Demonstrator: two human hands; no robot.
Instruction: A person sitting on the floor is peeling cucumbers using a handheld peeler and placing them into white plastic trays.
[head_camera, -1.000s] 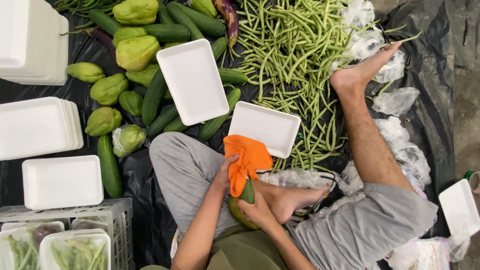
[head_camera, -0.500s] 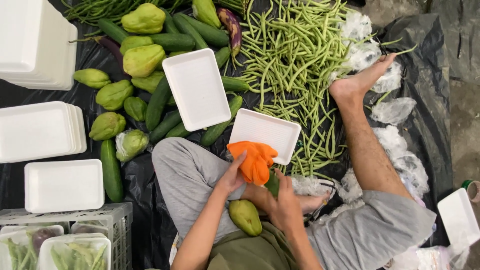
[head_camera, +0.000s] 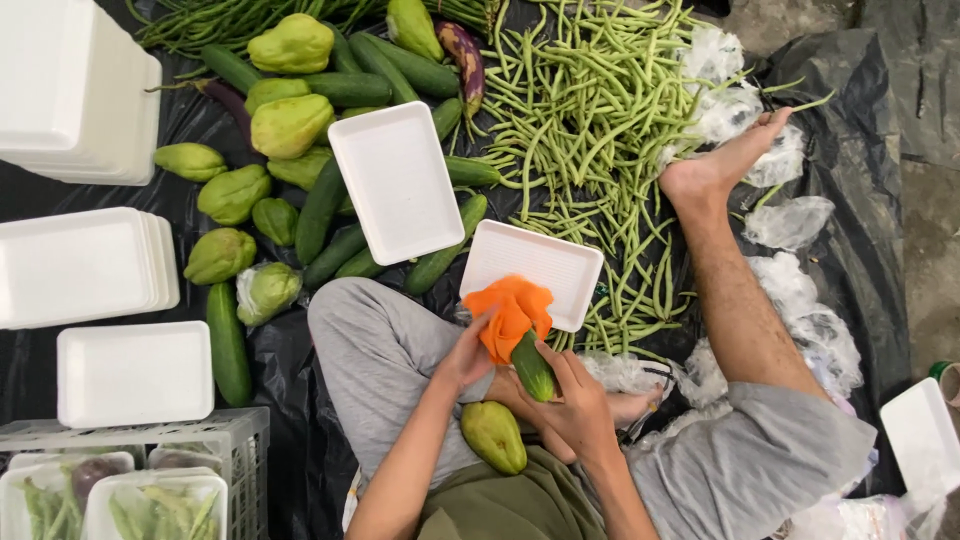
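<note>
We grip the cucumber (head_camera: 532, 368) in our right hand (head_camera: 575, 405); our left hand (head_camera: 468, 352) presses an orange cloth (head_camera: 510, 312) against it. Black sheeting (head_camera: 880, 180) covers the ground. At 12 o'clock, an empty white tray (head_camera: 545, 265); at 8 o'clock, a crate (head_camera: 250, 450) holding wrapped vegetable trays (head_camera: 155, 505).

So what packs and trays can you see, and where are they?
Empty white foam trays: stacked at left, rectangular.
Two loose white foam trays: centre, by the long green beans.
Filled wrapped trays: in grey plastic crate, bottom left.
Crumpled clear plastic bags: right, on black sheet.
</note>
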